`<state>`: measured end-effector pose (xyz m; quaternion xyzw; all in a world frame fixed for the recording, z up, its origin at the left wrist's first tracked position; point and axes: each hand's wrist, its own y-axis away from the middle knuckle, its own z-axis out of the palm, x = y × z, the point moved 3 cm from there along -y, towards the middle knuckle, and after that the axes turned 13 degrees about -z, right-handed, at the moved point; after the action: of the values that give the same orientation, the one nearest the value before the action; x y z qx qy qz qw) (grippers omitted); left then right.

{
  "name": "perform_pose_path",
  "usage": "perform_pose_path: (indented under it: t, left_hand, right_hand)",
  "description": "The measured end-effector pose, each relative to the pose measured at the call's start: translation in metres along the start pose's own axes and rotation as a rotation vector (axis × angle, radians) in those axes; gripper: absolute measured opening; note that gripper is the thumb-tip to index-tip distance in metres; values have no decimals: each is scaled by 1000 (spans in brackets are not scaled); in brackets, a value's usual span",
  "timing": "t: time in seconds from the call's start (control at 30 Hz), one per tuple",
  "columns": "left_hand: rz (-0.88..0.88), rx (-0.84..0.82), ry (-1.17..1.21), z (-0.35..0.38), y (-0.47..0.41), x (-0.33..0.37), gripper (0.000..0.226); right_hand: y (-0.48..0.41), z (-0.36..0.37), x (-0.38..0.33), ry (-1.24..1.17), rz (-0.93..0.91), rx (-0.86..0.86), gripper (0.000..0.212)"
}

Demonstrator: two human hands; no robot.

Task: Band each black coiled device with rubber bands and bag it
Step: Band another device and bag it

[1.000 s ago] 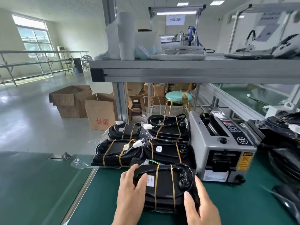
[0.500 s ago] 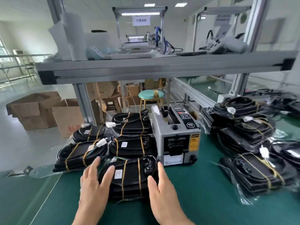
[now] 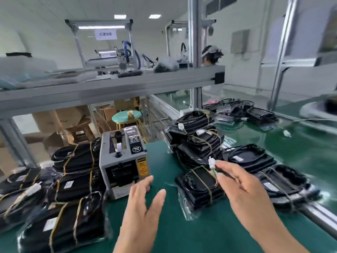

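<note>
Nearest the camera, the left hand [image 3: 140,212] hovers over the green desk [image 3: 209,238], fingers spread and loose, holding nothing. Just left of it lies a bagged device [image 3: 62,227], black w/ two tan rubber bands [image 3: 55,229] across it, at the front of the left pile. The right hand [image 3: 244,190] reaches a bit further out, fingers straight, tips right at the white connector [image 3: 211,163] on the lead of the next device [image 3: 200,187]. Motion blur makes it unclear whether they touch, but nothing looks gripped yet. That unit lies flat on the desk, centre-right, already crossed by two bands, w/ clear plastic round it.

Step in hand, prob.: picking up this unit. It is better taken by the body than by the thin lead, since pulling the connector could drag wire out from under the bands. The free left hand can come in at the near edge to steady it. The plastic looks slippery, so a firm two-sided hold helps.

Counts: two hands; five devices made out in the left pile; at least six on the right, incl. the stack [image 3: 197,141] behind; one grey tape dispenser [image 3: 124,161] between the piles. Further back: one teal stool [image 3: 126,115], one shelf [image 3: 109,84] overhead, one other person [image 3: 211,55].
</note>
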<state>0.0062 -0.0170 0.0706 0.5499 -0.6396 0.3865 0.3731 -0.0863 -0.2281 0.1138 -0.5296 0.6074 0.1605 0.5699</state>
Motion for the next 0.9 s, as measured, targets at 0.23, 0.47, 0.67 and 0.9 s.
perform_pose_path:
  t: [0.23,0.47,0.67,0.9]
  left_hand:
    - [-85,-153,-84,79,-5,32,47]
    - [37,-320,-184,141,13,64,52]
    - [40,-496,-228,193,32,76,64]
    - [-253,-587,-70,218,26,72,67]
  right_hand:
    - [-42,-120,66,433,77,240,38]
    - [-58,-210,165,569,545,231,74]
    - [-41,-199,181,551,617,46,80]
    - [-26,-185,161,325,469,118,61]
